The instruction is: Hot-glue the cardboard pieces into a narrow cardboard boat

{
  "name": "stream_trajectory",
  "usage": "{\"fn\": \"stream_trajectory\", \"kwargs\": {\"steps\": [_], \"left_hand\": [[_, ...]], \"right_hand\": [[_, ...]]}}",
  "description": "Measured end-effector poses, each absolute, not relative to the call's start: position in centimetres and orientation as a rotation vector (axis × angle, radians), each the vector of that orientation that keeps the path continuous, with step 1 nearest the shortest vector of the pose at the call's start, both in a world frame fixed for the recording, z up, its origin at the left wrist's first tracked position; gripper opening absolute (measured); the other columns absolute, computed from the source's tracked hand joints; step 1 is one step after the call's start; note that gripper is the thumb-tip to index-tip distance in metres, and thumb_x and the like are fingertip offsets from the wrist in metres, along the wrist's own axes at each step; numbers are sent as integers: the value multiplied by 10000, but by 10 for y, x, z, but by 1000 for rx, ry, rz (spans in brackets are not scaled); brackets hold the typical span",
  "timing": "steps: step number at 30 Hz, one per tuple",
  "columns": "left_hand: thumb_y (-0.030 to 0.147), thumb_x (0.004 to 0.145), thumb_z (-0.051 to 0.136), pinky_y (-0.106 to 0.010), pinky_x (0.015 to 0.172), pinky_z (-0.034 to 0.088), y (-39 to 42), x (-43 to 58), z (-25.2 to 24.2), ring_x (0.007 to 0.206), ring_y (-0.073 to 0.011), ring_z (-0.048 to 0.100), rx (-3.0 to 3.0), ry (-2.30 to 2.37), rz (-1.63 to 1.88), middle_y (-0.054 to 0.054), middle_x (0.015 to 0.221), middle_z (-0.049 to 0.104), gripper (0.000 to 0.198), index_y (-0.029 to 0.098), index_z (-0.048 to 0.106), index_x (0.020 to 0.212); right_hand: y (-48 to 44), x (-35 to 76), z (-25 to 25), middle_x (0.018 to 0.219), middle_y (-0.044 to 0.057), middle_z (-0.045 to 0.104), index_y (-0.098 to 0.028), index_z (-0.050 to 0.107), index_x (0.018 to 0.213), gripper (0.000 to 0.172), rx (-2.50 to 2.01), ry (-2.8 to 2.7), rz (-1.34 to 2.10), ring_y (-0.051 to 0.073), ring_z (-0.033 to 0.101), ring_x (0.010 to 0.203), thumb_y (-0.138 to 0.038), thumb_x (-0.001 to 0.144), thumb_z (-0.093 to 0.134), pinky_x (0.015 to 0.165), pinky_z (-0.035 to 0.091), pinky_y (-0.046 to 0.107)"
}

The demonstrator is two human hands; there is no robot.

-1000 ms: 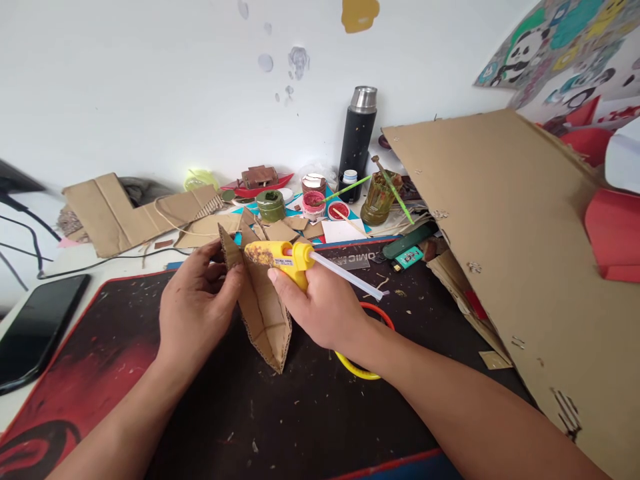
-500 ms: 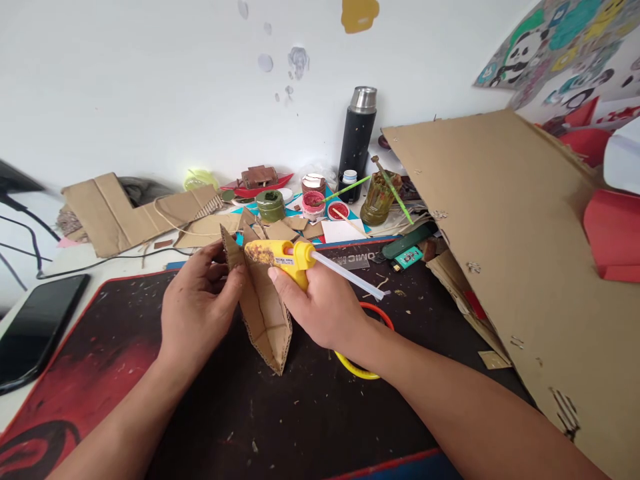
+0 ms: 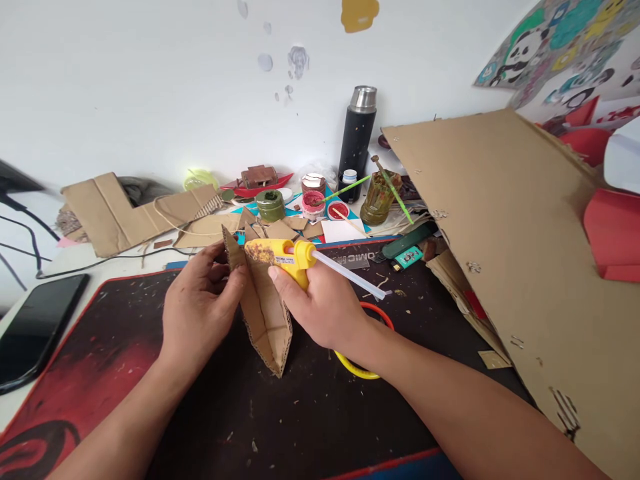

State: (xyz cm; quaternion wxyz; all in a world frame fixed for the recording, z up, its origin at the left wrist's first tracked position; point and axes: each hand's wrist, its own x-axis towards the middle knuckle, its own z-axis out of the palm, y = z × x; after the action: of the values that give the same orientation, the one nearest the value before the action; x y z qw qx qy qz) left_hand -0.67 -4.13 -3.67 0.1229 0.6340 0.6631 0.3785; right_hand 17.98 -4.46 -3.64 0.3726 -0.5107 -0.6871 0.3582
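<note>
The left hand (image 3: pixel 200 307) holds a folded cardboard piece (image 3: pixel 265 320) by its top edge, with the thumb and fingers pinched shut on it. The cardboard piece stands up on its pointy bottom end on the black and red mat (image 3: pixel 100 360), right in the middle, between the two hands. The right hand (image 3: pixel 323 307) is wrapped tight around the handle of a yellow glue gun (image 3: pixel 285 255). The tip of the glue gun points left and touches the top of the cardboard piece, close to the left thumb. A clear glue stick (image 3: pixel 350 279) pokes out of the back of the glue gun, toward the right. A ring (image 3: pixel 367 370) that is yellow and orange lies on the mat under the right wrist. A dark phone (image 3: pixel 35 327) lies at the left edge of the mat. A big cardboard sheet (image 3: pixel 525 253) leans on the right side. Behind the hands, near the wall, stand a black bottle (image 3: pixel 357 143), a green paint pot (image 3: pixel 271 205) and a red paint pot (image 3: pixel 313 203).
</note>
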Motion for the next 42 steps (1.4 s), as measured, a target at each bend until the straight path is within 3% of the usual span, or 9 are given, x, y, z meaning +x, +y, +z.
{"fn": "stream_trajectory", "kwargs": {"steps": [33, 42], "left_hand": [[386, 908, 623, -251, 646, 566, -41, -7, -39, 748, -187, 771, 1884, 1882, 1081, -18, 925, 841, 418, 211, 728, 1273], [413, 911, 617, -266, 650, 564, -42, -8, -40, 724, -187, 747, 1894, 1895, 1072, -7, 905, 818, 418, 229, 723, 1271]], "right_hand": [[-44, 180, -35, 641, -20, 521, -236, 484, 754, 376, -1285, -1736, 918, 161, 490, 608, -479, 1037, 530, 625, 385, 316], [-43, 180, -36, 698, -4, 588, -227, 545, 814, 341, -1254, -1744, 934, 173, 554, 669, -470, 1050, 511, 695, 442, 314]]}}
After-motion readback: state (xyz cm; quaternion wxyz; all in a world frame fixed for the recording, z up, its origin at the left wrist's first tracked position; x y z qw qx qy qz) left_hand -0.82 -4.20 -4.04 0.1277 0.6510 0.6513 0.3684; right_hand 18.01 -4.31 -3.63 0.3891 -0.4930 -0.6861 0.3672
